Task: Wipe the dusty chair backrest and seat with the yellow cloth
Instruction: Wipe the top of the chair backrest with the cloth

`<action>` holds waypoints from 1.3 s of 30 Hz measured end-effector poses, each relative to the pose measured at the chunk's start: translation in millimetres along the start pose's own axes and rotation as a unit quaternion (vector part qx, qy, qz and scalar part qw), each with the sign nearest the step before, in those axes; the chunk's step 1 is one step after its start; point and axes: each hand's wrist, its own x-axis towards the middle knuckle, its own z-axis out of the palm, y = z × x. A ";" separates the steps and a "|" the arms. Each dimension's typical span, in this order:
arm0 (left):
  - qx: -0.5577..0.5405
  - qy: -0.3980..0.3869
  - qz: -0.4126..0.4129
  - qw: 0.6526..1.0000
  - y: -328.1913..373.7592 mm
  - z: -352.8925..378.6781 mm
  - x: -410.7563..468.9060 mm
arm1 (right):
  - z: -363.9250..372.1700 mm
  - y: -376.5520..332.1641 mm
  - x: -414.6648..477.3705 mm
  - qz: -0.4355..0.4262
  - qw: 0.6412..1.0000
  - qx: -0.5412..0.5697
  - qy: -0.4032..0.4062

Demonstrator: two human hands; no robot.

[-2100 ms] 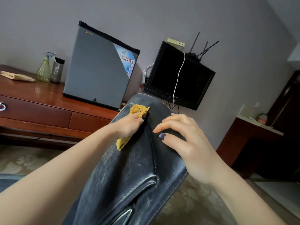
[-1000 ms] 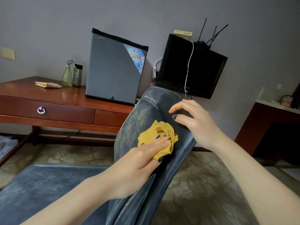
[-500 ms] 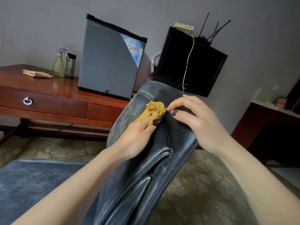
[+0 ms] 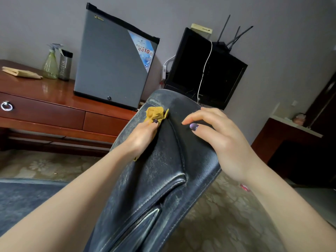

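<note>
Here the left hand [image 4: 143, 137] presses the yellow cloth [image 4: 156, 113] against the dusty backrest [image 4: 163, 179].

Wood sideboard [image 4: 54, 95] w/ folded cloth [image 4: 21, 73], spray btl [image 4: 51, 64], flask [image 4: 65, 65], mini fridge [image 4: 111, 64] on top

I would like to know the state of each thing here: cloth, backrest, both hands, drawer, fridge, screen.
cloth: bunched, on the backrest under the left hand
backrest: dusty, darker in the middle
left hand: holds the cloth
right hand: rests on the backrest, fingers bent
drawer: closed
fridge: door closed
screen: dark
</note>
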 end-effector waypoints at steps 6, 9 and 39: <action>-0.084 -0.013 -0.036 0.996 2.5 1.8 -24.4 | 0.3 -2.1 -1.1 0.002 1.000 0.006 -0.003; -0.086 -0.030 -0.023 0.996 0.4 -4.5 -38.2 | 0.8 -3.0 -1.0 -0.001 1.000 0.001 0.000; 0.115 -0.138 0.135 0.974 -1.5 -9.3 -114.0 | -1.0 -8.5 -4.8 -0.021 0.999 -0.044 -0.011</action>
